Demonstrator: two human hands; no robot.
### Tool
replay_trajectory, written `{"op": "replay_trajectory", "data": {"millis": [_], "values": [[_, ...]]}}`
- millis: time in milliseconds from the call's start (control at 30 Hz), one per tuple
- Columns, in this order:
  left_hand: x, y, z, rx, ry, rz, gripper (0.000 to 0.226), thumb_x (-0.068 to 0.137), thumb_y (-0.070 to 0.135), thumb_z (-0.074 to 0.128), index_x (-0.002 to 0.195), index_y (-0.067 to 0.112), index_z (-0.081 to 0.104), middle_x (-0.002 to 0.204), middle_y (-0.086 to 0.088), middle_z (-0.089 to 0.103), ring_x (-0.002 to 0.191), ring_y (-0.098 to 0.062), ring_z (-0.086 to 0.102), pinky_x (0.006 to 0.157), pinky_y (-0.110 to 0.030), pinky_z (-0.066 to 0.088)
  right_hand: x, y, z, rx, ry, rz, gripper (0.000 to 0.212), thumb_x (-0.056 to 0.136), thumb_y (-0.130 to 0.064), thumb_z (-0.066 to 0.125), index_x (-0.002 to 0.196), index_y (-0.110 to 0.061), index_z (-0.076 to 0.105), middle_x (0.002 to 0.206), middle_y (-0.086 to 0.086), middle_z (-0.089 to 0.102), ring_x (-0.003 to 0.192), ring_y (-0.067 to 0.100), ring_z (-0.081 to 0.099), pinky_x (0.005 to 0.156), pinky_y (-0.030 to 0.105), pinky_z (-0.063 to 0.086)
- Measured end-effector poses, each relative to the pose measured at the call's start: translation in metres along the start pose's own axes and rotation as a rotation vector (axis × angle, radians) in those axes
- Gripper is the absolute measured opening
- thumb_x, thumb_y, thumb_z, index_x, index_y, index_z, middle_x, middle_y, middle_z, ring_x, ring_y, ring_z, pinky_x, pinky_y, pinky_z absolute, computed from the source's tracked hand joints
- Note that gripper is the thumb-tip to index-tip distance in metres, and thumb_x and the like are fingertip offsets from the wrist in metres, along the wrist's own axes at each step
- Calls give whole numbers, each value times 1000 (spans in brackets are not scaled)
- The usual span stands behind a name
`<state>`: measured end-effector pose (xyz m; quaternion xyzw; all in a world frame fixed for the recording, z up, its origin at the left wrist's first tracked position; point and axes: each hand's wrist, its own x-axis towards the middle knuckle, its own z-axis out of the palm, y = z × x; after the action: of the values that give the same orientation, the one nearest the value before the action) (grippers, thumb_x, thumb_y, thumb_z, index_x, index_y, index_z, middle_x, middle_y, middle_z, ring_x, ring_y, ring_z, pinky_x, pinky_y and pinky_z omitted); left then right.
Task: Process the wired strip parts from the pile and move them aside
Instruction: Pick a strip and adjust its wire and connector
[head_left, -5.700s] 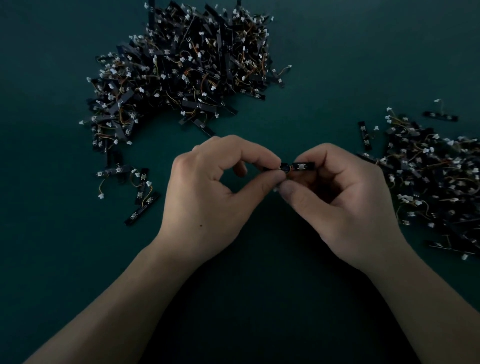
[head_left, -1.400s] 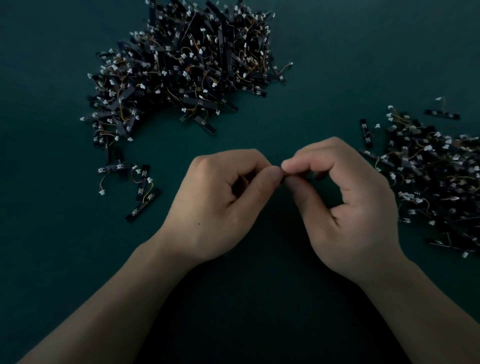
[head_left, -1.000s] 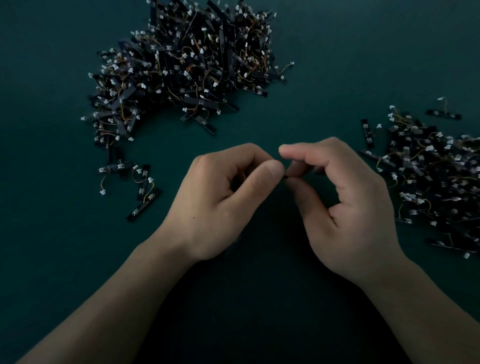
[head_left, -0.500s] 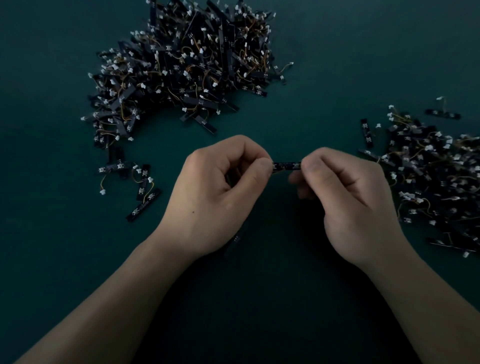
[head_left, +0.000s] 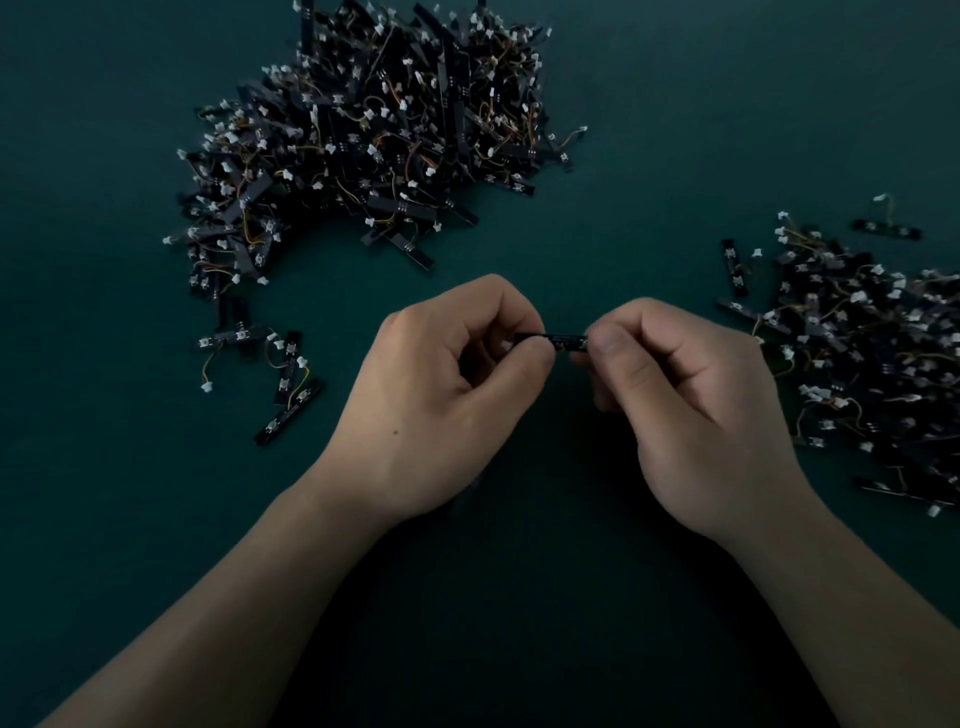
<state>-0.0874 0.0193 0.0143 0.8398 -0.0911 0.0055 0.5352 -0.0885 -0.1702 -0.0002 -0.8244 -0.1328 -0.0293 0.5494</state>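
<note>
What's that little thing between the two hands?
A short black strip part, pinched at one end by the left hand and at the other by the right hand, in the head view.

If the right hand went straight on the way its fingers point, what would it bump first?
Probably the left hand: the right hand points at it, with only the pinched strip between them.

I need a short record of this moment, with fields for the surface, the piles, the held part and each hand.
surface: dark green table
large pile: wired strip parts, far side, left of centre
second pile: same parts, at the right edge
loose strips: a few, apart, below the large pile
held strip: black, roughly level, between both hands
left hand: pinches the strip's left end
right hand: pinches its right end
</note>
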Motion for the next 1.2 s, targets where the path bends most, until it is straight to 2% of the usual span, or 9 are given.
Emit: {"op": "replay_trajectory", "data": {"millis": [100,200,300,400,767,1067,1200], "values": [[0,-1,-1,5,-11,10,17,96,17,66,80,22,62,63,1,56,52,-5,45,51,-16,37,0,-2,0,1,-18,-2,24,103,-30,56,84,-21,67,61,5,58,50,24,52,47,40,41],[0,-2,-1,14,-20,18,19,97,14,67,80,21,62,62,6,54,52,-7,46,52,-15,36,0,-1,0,-29,-10,14,24,103,-28,59,82,-22,67,60,4,57,48,24,51,45,41,40],[0,-2,0,17,-19,38,17,97,14,67,81,18,62,64,2,55,52,-8,47,50,-17,37,-1,-2,0,-28,2,27,24,102,-27,60,80,-22,67,60,4,58,48,24,51,45,41,40],[-1,-2,0,3,-25,42,16,95,15,65,80,18,61,65,-1,55,52,-8,46,50,-19,37,-1,-2,0,-45,2,22,25,102,-25,62,78,-20,68,60,3,59,47,24,52,44,40,40],[0,-3,-2,-11,-42,48,15,94,14,65,80,18,61,63,5,53,54,-9,47,53,-18,37,-1,-3,-1,-77,-10,19,23,102,-24,63,80,-19,68,62,2,61,47,24,54,42,36,41],[0,-3,-3,-53,-47,43,17,96,11,62,80,17,60,64,-2,54,54,-6,45,53,-19,38,-1,-5,0,-87,-10,14,23,103,-25,63,81,-20,68,63,1,62,47,23,53,42,34,40],[0,-3,-2,-54,-50,37,17,95,11,62,80,18,60,62,1,52,52,-6,44,51,-19,37,-2,-4,-1,-66,-30,19,24,102,-23,63,79,-16,67,61,3,61,47,24,53,44,41,40]]}}
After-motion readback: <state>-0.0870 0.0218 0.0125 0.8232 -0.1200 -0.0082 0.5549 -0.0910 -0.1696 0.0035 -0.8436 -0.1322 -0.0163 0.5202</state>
